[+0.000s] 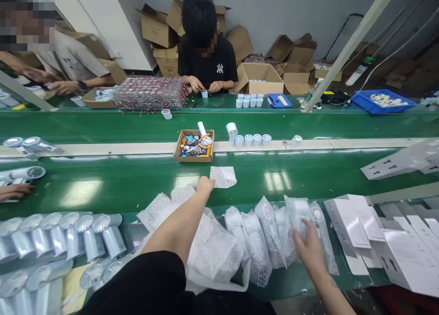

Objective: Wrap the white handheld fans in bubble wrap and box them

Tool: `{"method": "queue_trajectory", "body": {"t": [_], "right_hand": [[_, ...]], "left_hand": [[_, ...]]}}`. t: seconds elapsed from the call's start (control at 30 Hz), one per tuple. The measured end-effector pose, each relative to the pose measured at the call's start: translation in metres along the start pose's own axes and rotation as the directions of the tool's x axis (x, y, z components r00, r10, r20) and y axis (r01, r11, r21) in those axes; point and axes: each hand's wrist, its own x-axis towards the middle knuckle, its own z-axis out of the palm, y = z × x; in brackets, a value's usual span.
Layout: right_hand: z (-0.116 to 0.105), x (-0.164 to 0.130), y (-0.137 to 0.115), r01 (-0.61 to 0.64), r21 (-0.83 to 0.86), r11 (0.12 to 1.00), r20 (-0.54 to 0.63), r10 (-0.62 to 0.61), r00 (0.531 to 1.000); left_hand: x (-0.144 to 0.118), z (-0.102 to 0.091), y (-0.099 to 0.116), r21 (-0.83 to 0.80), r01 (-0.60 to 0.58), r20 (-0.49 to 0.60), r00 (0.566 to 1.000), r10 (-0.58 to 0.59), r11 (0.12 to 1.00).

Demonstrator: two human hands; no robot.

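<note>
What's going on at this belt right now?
A person at a green conveyor belt reaches out with the left hand to a small bubble-wrap bag lying on the belt. The right hand rests on a row of bubble-wrapped items standing along the near edge. Silver metal parts are lined up to the left, flat white cartons to the right. Across the belt, another person in a black shirt handles a small white part.
</note>
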Motion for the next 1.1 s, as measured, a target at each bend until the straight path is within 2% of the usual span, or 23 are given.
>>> {"method": "queue_trajectory", "body": {"t": [0.1, 0.17, 0.2, 0.23, 0.3, 0.37, 0.4, 0.43, 0.47, 0.5, 0.57, 0.6, 0.63, 0.67, 0.73, 0.77, 0.83, 0.9, 0.93, 0.97, 1.0, 1.03, 1.1], "right_hand": [[0.002, -0.003, -0.015, 0.164, -0.113, 0.98, -0.111, -0.176, 0.978], [0.002, -0.009, -0.053, 0.126, 0.012, 0.992, -0.122, -0.124, 0.985], [0.004, -0.012, -0.077, 0.056, 0.154, 0.986, -0.044, -0.05, 0.998], [0.009, -0.014, -0.102, -0.055, 0.319, 0.946, 0.112, 0.02, 0.994], [0.027, -0.021, -0.149, -0.264, 0.525, 0.809, 0.43, 0.016, 0.903], [0.049, -0.03, -0.184, -0.357, 0.541, 0.761, 0.62, -0.074, 0.781], [0.059, -0.036, -0.195, -0.339, 0.503, 0.795, 0.67, -0.111, 0.734], [0.068, -0.042, -0.203, -0.282, 0.445, 0.85, 0.698, -0.131, 0.704], [0.075, -0.048, -0.208, -0.193, 0.374, 0.907, 0.705, -0.143, 0.694], [0.08, -0.053, -0.21, -0.082, 0.3, 0.95, 0.694, -0.158, 0.702], [0.084, -0.064, -0.209, 0.152, 0.157, 0.976, 0.603, -0.216, 0.768], [0.085, -0.069, -0.208, 0.252, 0.097, 0.963, 0.536, -0.264, 0.802], [0.086, -0.073, -0.207, 0.333, 0.051, 0.942, 0.476, -0.316, 0.821], [0.088, -0.078, -0.206, 0.397, 0.022, 0.917, 0.436, -0.366, 0.822], [0.097, -0.087, -0.205, 0.481, 0.02, 0.876, 0.457, -0.436, 0.775], [0.104, -0.092, -0.206, 0.498, 0.045, 0.866, 0.525, -0.445, 0.726], [0.12, -0.098, -0.207, 0.45, 0.092, 0.888, 0.727, -0.369, 0.58], [0.133, -0.103, -0.208, 0.271, 0.069, 0.96, 0.878, -0.187, 0.44], [0.137, -0.105, -0.209, 0.152, 0.043, 0.987, 0.91, -0.102, 0.402], [0.139, -0.106, -0.209, 0.038, 0.027, 0.999, 0.918, -0.039, 0.394], [0.14, -0.106, -0.209, -0.057, 0.026, 0.998, 0.91, 0.0, 0.415], [0.139, -0.106, -0.209, -0.119, 0.04, 0.992, 0.889, 0.019, 0.458], [0.133, -0.105, -0.206, -0.142, 0.078, 0.987, 0.838, 0.012, 0.545]], "left_hand": [[-0.007, 0.009, -0.002, -0.101, -0.049, 0.029, 0.998, 0.053, 0.994], [-0.029, 0.006, -0.004, -0.184, -0.128, 0.026, 0.991, 0.135, 0.975], [-0.045, 0.004, -0.007, -0.223, -0.164, 0.027, 0.984, 0.175, 0.961], [-0.065, 0.0, -0.012, -0.259, -0.219, 0.029, 0.972, 0.234, 0.941], [-0.112, -0.007, -0.026, -0.312, -0.362, 0.029, 0.92, 0.39, 0.878], [-0.156, -0.015, -0.045, -0.312, -0.566, -0.03, 0.808, 0.588, 0.763], [-0.173, -0.02, -0.056, -0.301, -0.621, -0.061, 0.77, 0.635, 0.724], [-0.185, -0.026, -0.071, -0.299, -0.633, -0.082, 0.763, 0.641, 0.714], [-0.192, -0.034, -0.088, -0.313, -0.596, -0.092, 0.794, 0.601, 0.74], [-0.196, -0.043, -0.108, -0.333, -0.523, -0.104, 0.847, 0.521, 0.785], [-0.197, -0.063, -0.159, -0.339, -0.281, -0.192, 0.955, 0.226, 0.898], [-0.196, -0.071, -0.186, -0.317, -0.116, -0.253, 0.967, 0.034, 0.941], [-0.196, -0.077, -0.213, -0.272, 0.067, -0.323, 0.933, -0.157, 0.96], [-0.195, -0.079, -0.238, -0.202, 0.239, -0.329, 0.897, -0.296, 0.95], [-0.196, -0.076, -0.276, 0.009, 0.446, -0.23, 0.872, -0.433, 0.895], [-0.196, -0.072, -0.288, 0.119, 0.48, -0.167, 0.872, -0.459, 0.869], [-0.196, -0.063, -0.3, 0.261, 0.481, -0.104, 0.876, -0.471, 0.837], [-0.194, -0.057, -0.301, 0.294, 0.471, -0.111, 0.881, -0.46, 0.832], [-0.192, -0.057, -0.3, 0.285, 0.466, -0.115, 0.884, -0.452, 0.838], [-0.19, -0.057, -0.299, 0.27, 0.461, -0.114, 0.887, -0.447, 0.845], [-0.188, -0.059, -0.298, 0.257, 0.457, -0.109, 0.889, -0.444, 0.851], [-0.187, -0.062, -0.299, 0.249, 0.455, -0.101, 0.89, -0.444, 0.855], [-0.187, -0.07, -0.302, 0.203, 0.464, -0.098, 0.886, -0.453, 0.862]]}}
